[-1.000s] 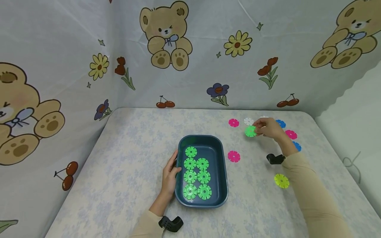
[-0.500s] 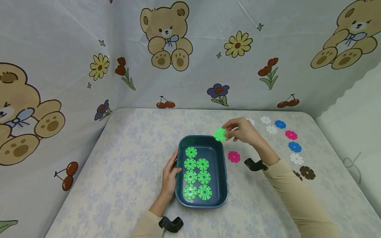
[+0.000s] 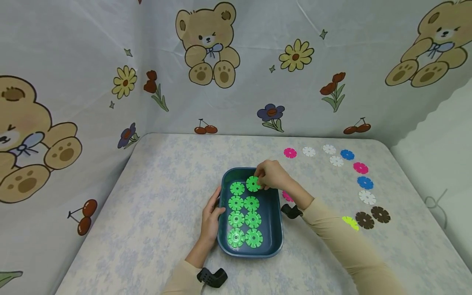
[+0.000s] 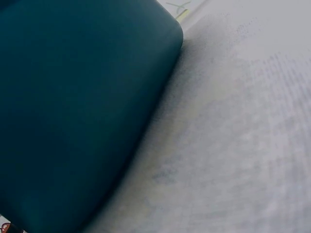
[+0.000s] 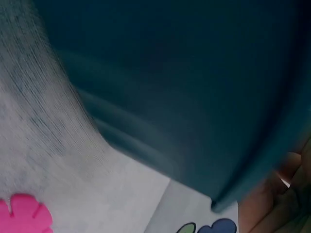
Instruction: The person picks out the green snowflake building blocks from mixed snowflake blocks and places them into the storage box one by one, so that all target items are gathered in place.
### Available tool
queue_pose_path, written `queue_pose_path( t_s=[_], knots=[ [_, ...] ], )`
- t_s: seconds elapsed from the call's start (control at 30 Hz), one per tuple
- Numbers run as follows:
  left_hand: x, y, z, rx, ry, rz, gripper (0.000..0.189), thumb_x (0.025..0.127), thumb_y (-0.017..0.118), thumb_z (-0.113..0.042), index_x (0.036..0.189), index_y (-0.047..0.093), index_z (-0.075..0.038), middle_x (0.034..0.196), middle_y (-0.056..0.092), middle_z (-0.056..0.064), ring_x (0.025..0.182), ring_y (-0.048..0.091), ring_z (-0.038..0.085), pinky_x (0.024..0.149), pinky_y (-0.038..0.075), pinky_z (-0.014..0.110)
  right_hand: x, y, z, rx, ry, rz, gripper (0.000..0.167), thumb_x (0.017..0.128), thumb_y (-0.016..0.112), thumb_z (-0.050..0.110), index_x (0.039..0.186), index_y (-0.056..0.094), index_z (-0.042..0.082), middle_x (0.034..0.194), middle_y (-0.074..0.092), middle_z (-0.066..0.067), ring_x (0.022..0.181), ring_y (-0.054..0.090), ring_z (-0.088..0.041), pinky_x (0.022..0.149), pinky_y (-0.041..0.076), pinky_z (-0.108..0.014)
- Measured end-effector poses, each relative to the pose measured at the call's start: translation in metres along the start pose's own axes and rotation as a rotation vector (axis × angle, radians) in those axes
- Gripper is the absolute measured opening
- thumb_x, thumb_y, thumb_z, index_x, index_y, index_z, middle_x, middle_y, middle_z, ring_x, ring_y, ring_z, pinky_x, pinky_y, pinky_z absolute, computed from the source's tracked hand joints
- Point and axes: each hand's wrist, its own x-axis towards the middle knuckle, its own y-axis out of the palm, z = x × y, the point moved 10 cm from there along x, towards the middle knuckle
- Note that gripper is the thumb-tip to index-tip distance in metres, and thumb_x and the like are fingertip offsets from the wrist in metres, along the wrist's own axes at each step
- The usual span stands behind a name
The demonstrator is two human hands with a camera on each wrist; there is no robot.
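A dark blue rectangular tray [image 3: 272, 241] holds two columns of green notched discs [image 3: 236, 219]. On its left side my left hand [image 3: 210, 223] grips the rim, thumb over the edge. My right hand [image 3: 273, 175] is above the tray's far right part and pinches a green notched disc [image 3: 252, 184] at the top of the right column. Whether this disc touches the tray floor I cannot tell. In the right wrist view the tray's wall [image 5: 160, 97] fills most of the picture, with part of my right hand [image 5: 267, 204] at the lower right.
Pink [image 3: 290, 153], white [image 3: 309, 151], blue [image 3: 365, 182] and brown [image 3: 380, 214] notched discs lie on the table's right side. My right forearm partly covers a yellow disc [image 3: 351, 223]. One pink disc [image 3: 287, 196] lies close to the tray's right edge. A bear-printed cloth [image 3: 243, 110] hangs behind.
My right hand has carried the green disc leftward from the far right of the table, past the tray's far right corner, into the tray area. The left hand and tray have stayed put.
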Motion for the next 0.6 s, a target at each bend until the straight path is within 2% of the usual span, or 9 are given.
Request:
queue_pose_path(
  t_s=[0.17,0.33,0.43,0.5,0.53,0.6],
  knots=[
    [0.0,-0.001,-0.003,0.038,0.052,-0.001,0.065,0.087,0.041,-0.002,0.151,0.038,-0.011,0.156,0.038,0.008,0.126,0.047,0.027,0.094,0.038,0.02,0.003,0.014,0.002,-0.092,-0.013,-0.011,0.016,0.084,0.065,-0.008,0.099,0.07,-0.01,0.079,0.072,-0.017,0.053,0.064,-0.013,0.052,0.052,-0.025],
    [0.0,-0.002,0.001,0.022,-0.011,-0.001,0.065,0.088,0.041,-0.002,0.151,0.039,-0.016,0.156,0.037,0.002,0.131,0.044,0.027,0.1,0.037,0.026,0.005,0.019,0.004,-0.189,-0.028,-0.036,0.016,0.083,0.064,-0.009,0.097,0.073,-0.008,0.071,0.071,-0.014,0.049,0.061,-0.012,0.054,0.052,-0.026],
    [-0.001,-0.002,0.0,0.009,-0.024,-0.001,0.064,0.09,0.042,0.001,0.151,0.039,-0.017,0.157,0.037,0.003,0.132,0.043,0.029,0.102,0.037,0.027,0.007,0.021,0.005,-0.249,-0.034,-0.038,0.015,0.082,0.065,-0.009,0.093,0.074,-0.007,0.065,0.068,-0.01,0.047,0.057,-0.011,0.053,0.049,-0.025],
    [-0.001,-0.002,0.0,0.004,-0.025,0.0,0.064,0.09,0.042,0.002,0.151,0.039,-0.016,0.157,0.037,0.003,0.133,0.043,0.03,0.101,0.036,0.025,0.009,0.021,0.005,-0.293,-0.033,-0.042,0.012,0.08,0.064,-0.009,0.084,0.074,-0.004,0.057,0.063,-0.005,0.045,0.051,-0.01,0.049,0.044,-0.023],
    [-0.001,-0.001,0.0,-0.001,-0.023,0.0,0.063,0.09,0.042,0.002,0.151,0.039,-0.016,0.157,0.037,0.003,0.133,0.042,0.03,0.101,0.036,0.024,0.009,0.021,0.005,-0.315,-0.033,-0.047,0.013,0.079,0.064,-0.01,0.075,0.072,-0.001,0.053,0.056,-0.001,0.044,0.045,-0.009,0.047,0.04,-0.022],
    [-0.001,-0.001,-0.001,-0.008,-0.016,0.002,0.063,0.09,0.042,0.002,0.151,0.039,-0.014,0.157,0.037,0.003,0.133,0.042,0.03,0.099,0.037,0.022,0.01,0.02,0.007,-0.369,-0.038,-0.063,0.026,0.077,0.06,-0.011,0.058,0.06,0.007,0.048,0.038,0.004,0.045,0.032,-0.008,0.045,0.03,-0.021]
  ],
)
